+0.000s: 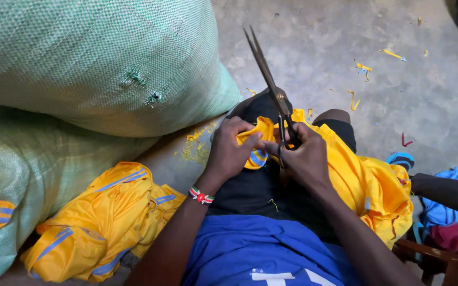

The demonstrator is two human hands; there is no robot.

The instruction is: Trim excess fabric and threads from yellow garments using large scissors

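**Scissors at yellow cloth, sacks alongside**

Where the concrete floor (430,100) meets the left edge, two stuffed green woven sacks (96,63), one stacked on the other, the upper torn in two small spots. Below them, a heap of yellow garments with blue stripes (102,222), just beside the left forearm. Across the lap and spilling over the right thigh, a yellow garment (367,185), one fold bunched between both hands. Further right, blue and red cloth (451,217) near another person's dark sleeve. Left hand (231,151), beaded wristband at the wrist, fingers closed, pinching the yellow fold. Right hand (306,156), fingers curled tight through the handles of dark metal scissors (271,85), blades together, pointing up and away from the body. Yellow scraps (364,69) scattered on the floor beyond the knees.
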